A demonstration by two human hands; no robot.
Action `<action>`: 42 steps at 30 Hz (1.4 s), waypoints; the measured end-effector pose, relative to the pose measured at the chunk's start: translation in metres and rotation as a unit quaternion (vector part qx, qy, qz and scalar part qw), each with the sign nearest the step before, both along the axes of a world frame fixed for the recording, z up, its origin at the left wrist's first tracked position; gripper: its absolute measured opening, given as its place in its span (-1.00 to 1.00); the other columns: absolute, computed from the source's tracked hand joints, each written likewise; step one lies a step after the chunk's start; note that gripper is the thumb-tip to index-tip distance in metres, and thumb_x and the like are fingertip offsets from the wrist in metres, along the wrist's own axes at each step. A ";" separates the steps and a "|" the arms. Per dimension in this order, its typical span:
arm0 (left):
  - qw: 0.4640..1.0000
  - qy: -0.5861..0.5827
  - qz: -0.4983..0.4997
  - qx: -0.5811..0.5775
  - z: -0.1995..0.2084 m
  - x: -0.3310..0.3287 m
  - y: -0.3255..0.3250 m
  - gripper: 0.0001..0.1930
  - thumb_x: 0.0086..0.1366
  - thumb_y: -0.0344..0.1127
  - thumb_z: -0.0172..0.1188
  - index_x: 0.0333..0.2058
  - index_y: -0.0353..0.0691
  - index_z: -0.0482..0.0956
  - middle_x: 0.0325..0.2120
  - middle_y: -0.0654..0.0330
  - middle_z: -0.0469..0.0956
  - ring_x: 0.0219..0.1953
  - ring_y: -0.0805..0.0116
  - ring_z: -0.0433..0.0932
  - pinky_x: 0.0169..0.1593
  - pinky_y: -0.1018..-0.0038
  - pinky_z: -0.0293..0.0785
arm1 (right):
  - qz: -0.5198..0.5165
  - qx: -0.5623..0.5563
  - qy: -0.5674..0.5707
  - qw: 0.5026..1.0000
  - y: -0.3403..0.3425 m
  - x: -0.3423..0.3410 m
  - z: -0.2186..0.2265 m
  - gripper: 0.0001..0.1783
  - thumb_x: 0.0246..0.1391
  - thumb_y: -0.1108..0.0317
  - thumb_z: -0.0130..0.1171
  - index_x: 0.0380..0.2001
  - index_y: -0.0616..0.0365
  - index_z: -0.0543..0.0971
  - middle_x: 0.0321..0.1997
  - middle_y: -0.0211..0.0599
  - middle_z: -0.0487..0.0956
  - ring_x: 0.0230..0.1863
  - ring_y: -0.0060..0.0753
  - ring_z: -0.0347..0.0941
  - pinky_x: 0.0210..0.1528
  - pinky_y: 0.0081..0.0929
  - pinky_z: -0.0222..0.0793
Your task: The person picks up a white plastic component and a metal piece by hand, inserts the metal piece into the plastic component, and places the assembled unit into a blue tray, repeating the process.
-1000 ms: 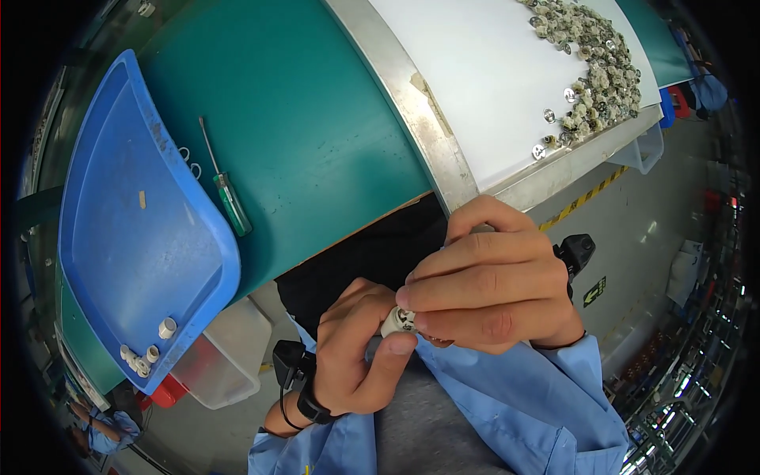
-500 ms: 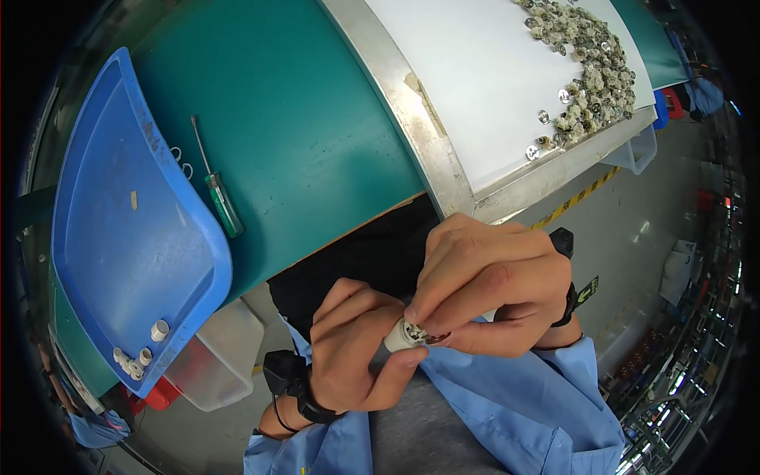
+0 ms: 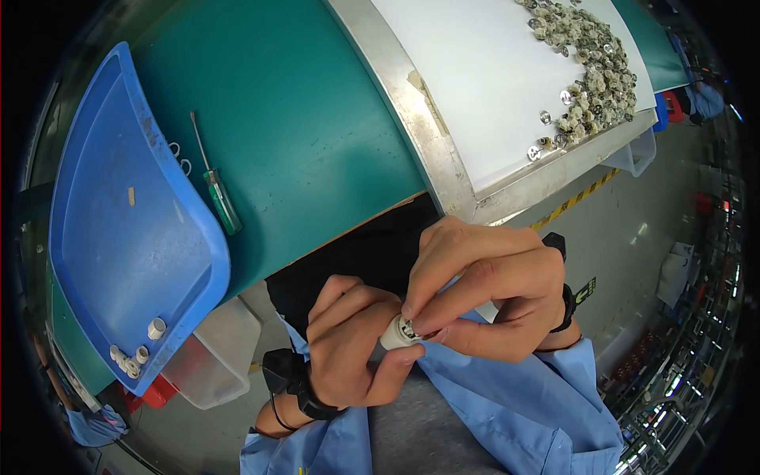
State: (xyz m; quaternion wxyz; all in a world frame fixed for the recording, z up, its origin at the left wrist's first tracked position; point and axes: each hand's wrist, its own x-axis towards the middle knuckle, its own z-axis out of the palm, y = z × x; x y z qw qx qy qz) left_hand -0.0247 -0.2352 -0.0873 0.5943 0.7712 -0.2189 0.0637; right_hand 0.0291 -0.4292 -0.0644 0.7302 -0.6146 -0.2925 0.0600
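Note:
A short white cylindrical housing [image 3: 393, 336] is pinched between the thumb and bent fingers of my left hand [image 3: 347, 342], over my lap in front of the table edge. Its open end tilts toward the right. My right hand [image 3: 492, 289] is closed in a pinch at that opening, with thumb and fingertips on a small shiny metal piece [image 3: 408, 328] at the housing's mouth. The fingertips partly cover this piece, so how deep it sits is hidden.
A blue tray [image 3: 215, 261] at left holds several white cylindrical parts [image 3: 157, 328]. A green-handled screwdriver [image 3: 222, 202] lies on the green tabletop [image 3: 317, 158]. On the metal-edged white board [image 3: 467, 87] at the upper right is a pile of small metal-and-pale parts [image 3: 606, 83].
Both hands have shifted slightly left with the white housing. My right fingertips remain at its open end, and the thumb has moved a little.

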 end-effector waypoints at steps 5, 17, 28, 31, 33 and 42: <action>1.000 0.017 0.012 0.000 0.004 -0.003 -0.003 -0.66 0.13 -0.21 0.38 -0.35 -0.44 0.58 -0.47 0.00 0.61 -0.50 0.11 0.51 -0.34 0.33 0.42 | -0.005 0.008 -0.023 1.000 0.001 -0.002 -0.003 -0.86 -0.17 0.68 0.31 -0.46 0.30 0.68 -0.29 -0.09 0.66 -0.38 -0.30 0.58 -0.35 -0.42 0.31; 1.000 0.009 0.004 -0.023 0.011 -0.003 -0.006 -0.71 0.13 -0.22 0.38 -0.42 -0.39 0.59 -0.52 0.08 0.60 -0.52 0.19 0.54 -0.35 0.34 0.42 | -0.051 0.060 -0.090 0.993 0.010 -0.011 -0.017 -0.89 -0.19 0.64 0.37 -0.53 0.21 0.67 -0.31 -0.12 0.68 -0.38 -0.27 0.61 -0.27 -0.33 0.29; 0.976 -0.130 0.066 0.165 0.021 0.000 -0.003 -0.70 0.12 -0.11 0.38 -0.46 -0.25 0.58 -0.61 0.26 0.55 -0.50 0.33 0.54 -0.35 0.35 0.31 | -0.042 0.008 -0.097 0.994 0.003 -0.004 -0.001 -0.91 -0.07 0.46 0.38 -0.51 0.21 0.65 -0.40 -0.10 0.63 -0.44 -0.28 0.57 -0.38 -0.34 0.22; 0.974 -0.133 0.071 0.169 0.020 0.000 -0.004 -0.70 0.13 -0.11 0.38 -0.46 -0.24 0.58 -0.62 0.28 0.54 -0.50 0.34 0.54 -0.35 0.35 0.30 | -0.021 -0.028 -0.116 0.993 0.000 0.001 0.003 -0.91 -0.08 0.48 0.39 -0.50 0.24 0.66 -0.41 -0.10 0.62 -0.46 -0.30 0.55 -0.44 -0.38 0.24; 0.975 -0.130 0.061 0.169 0.019 0.000 -0.003 -0.70 0.15 -0.11 0.38 -0.45 -0.24 0.58 -0.62 0.29 0.54 -0.50 0.35 0.54 -0.34 0.36 0.31 | 0.012 -0.028 -0.116 0.993 -0.002 0.005 0.004 -0.87 -0.15 0.57 0.38 -0.43 0.29 0.67 -0.39 -0.14 0.61 -0.46 -0.30 0.54 -0.46 -0.46 0.38; 0.985 -0.133 -0.007 0.114 0.014 0.005 -0.001 -0.71 0.20 -0.18 0.35 -0.43 -0.33 0.54 -0.60 0.20 0.53 -0.52 0.32 0.50 -0.35 0.39 0.41 | -0.020 0.004 -0.140 0.990 0.003 -0.001 -0.008 -0.91 -0.11 0.55 0.40 -0.53 0.29 0.64 -0.46 -0.11 0.61 -0.55 -0.30 0.51 -0.59 -0.54 0.39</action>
